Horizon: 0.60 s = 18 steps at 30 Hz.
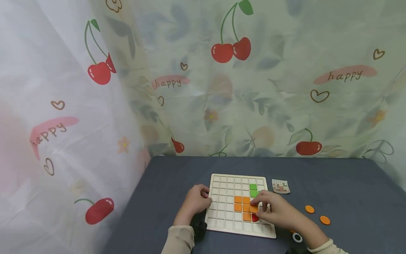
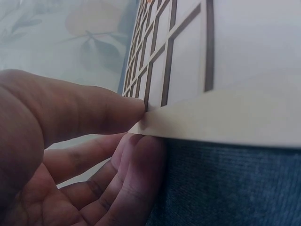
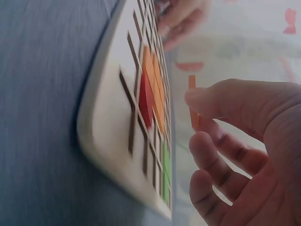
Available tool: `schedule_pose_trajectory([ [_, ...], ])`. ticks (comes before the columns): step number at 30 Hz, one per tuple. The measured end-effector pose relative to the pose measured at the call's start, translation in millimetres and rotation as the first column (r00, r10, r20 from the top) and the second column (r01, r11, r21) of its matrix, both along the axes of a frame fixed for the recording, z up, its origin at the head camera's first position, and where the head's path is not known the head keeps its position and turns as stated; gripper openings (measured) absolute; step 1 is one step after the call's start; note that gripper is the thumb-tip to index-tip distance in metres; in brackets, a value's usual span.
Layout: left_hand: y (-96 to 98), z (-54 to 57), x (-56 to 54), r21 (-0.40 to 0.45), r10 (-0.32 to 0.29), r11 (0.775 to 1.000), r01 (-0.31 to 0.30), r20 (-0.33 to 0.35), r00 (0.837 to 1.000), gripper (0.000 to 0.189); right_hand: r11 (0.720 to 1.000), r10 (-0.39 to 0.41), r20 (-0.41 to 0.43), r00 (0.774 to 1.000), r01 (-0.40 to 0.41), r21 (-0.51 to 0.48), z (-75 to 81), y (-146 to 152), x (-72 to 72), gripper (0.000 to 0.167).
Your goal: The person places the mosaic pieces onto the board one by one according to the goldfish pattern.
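A pale wooden grid board [image 1: 222,215] lies on the dark table. At its left edge, my left hand [image 1: 196,201] pinches the rim, the thumb [image 2: 113,113] on top and the fingers curled at the underside. Over the board's right half, my right hand [image 1: 274,208] holds a thin orange square tile [image 3: 194,120] between thumb and fingers, raised off the grid. Several orange tiles [image 1: 246,200] sit in the cells below it, beside a red piece [image 1: 255,217] with a rounded edge. Green tiles [image 1: 253,187] are higher up the grid, partly hidden by the right hand.
Past the board's upper right corner lies a small patterned card [image 1: 281,186]. Two orange discs [image 1: 309,209] rest to the right, and a white ring with a dark centre [image 1: 297,237] is close to the right wrist. A printed curtain [image 1: 203,116] hangs behind the table.
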<state>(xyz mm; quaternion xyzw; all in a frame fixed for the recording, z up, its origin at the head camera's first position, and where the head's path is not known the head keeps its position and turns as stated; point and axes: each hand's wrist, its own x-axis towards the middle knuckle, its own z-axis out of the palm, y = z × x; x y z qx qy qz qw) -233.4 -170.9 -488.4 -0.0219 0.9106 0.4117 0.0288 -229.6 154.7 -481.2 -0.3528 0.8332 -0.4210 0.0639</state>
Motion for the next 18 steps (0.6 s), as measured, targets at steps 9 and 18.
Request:
schedule_pose_trajectory([
  [9,-0.7,-0.9,-1.1,-0.005,0.008,1.0,-0.008,0.012,1.0,0.032,0.997,0.081,0.038,0.996,-0.081,0.014,-8.0,-34,-2.7,0.02],
  [18,0.0,-0.2,-1.9,-0.006,0.014,1.0,-0.014,0.016,1.0,0.03,0.994,0.099,0.03,0.995,-0.101,0.048,-6.6,-49,-2.2,0.018],
])
